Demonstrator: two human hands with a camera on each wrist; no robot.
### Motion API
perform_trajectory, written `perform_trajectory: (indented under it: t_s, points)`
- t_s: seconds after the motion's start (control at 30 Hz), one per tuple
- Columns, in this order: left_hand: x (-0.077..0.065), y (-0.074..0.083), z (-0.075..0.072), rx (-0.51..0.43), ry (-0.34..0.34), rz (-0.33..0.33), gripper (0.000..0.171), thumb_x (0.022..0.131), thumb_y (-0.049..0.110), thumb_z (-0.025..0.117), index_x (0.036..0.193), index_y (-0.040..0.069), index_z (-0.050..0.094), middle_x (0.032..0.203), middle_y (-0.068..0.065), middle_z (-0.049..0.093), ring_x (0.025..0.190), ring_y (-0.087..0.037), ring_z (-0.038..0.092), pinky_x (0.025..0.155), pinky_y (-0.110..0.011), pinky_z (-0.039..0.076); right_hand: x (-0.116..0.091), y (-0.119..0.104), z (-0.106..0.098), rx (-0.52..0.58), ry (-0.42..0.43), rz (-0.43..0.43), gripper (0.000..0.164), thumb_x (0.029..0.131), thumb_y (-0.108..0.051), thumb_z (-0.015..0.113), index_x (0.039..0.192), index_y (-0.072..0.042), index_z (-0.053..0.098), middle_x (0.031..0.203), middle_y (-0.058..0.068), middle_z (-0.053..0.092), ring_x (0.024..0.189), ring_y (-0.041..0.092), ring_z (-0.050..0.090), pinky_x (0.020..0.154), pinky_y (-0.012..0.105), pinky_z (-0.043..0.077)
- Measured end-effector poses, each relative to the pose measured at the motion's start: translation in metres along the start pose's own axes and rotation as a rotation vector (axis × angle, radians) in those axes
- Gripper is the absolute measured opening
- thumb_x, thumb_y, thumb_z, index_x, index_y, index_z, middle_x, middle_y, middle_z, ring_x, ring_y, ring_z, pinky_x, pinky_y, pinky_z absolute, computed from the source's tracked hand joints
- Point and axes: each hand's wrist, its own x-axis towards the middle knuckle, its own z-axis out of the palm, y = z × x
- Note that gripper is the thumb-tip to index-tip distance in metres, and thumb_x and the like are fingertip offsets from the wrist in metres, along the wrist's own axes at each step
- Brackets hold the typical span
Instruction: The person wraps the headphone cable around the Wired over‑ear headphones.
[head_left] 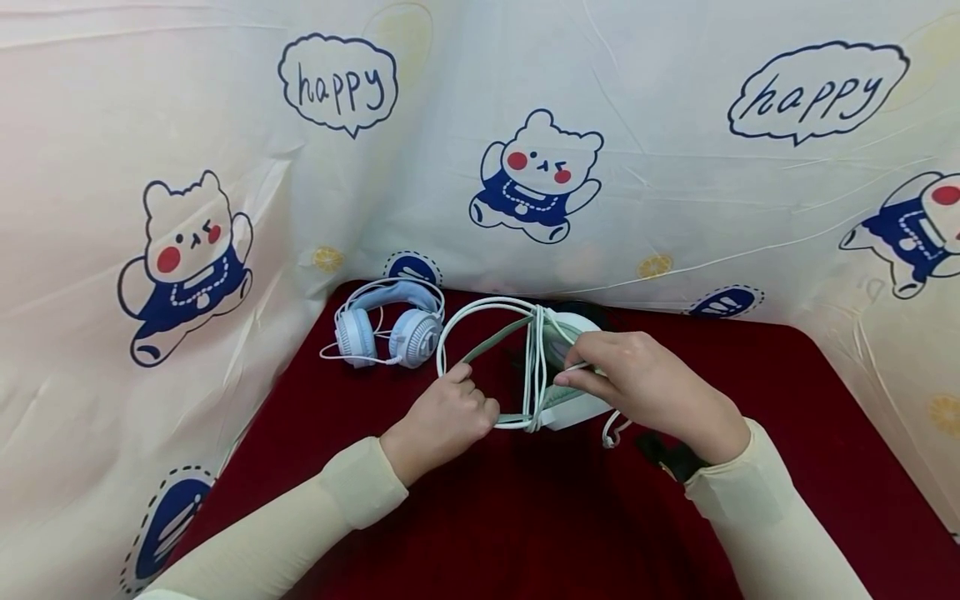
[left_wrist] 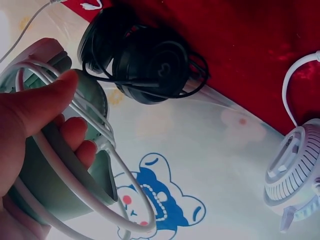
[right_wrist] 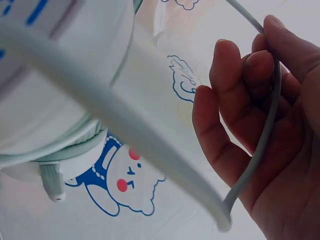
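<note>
A pair of white and pale green headphones (head_left: 577,411) is held up over the table. My left hand (head_left: 442,417) grips its headband, and in the left wrist view the thumb and fingers close around the band. Several turns of white cable (head_left: 537,367) wrap across the headphones between band and ear cups. Over at the ear-cup side, my right hand (head_left: 648,387) pinches a length of that cable. The right wrist view shows the cable (right_wrist: 267,120) running between thumb and fingers and across the palm. A cable end (head_left: 611,435) dangles below the right hand.
Light blue and white headphones (head_left: 416,337) stand at the table's back left. Black headphones (left_wrist: 155,65) with a wound cable lie near the back edge, mostly hidden in the head view. A dark red cloth (head_left: 337,467) covers the table; printed curtains (head_left: 660,200) surround it.
</note>
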Motion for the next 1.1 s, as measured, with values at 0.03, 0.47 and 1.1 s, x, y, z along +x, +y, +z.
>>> perform_trajectory:
  t_s: [0.03,0.47,1.1]
  points:
    - [0.000,0.000,0.000,-0.001,-0.001,0.005,0.024,0.080,-0.003,0.061,0.066,0.015,0.059,0.056,-0.001,0.058,0.056,-0.017,0.060,0.076,-0.037,0.039,0.000,0.000,-0.001,-0.003,0.003,-0.003,0.017,0.083,-0.019,0.077,0.093,-0.019,0.064,0.071,-0.014,0.049,0.061,0.003,0.046,0.053,0.021,0.043]
    - [-0.005,0.002,-0.002,-0.013,0.021,0.052,0.024,0.080,-0.004,0.060,0.065,0.015,0.057,0.054,0.000,0.055,0.054,-0.017,0.056,0.071,-0.035,0.035,0.007,-0.001,-0.007,-0.042,0.022,-0.038,0.020,0.079,-0.027,0.079,0.089,-0.020,0.064,0.076,-0.013,0.057,0.066,0.003,0.050,0.058,0.021,0.048]
    - [-0.014,-0.001,-0.004,0.001,0.058,0.117,0.025,0.082,-0.005,0.051,0.067,0.014,0.056,0.056,-0.003,0.056,0.055,-0.019,0.056,0.074,-0.035,0.038,0.010,-0.002,-0.023,-0.075,0.094,-0.062,0.024,0.072,-0.024,0.083,0.084,-0.016,0.063,0.069,-0.012,0.054,0.060,0.004,0.047,0.054,0.022,0.044]
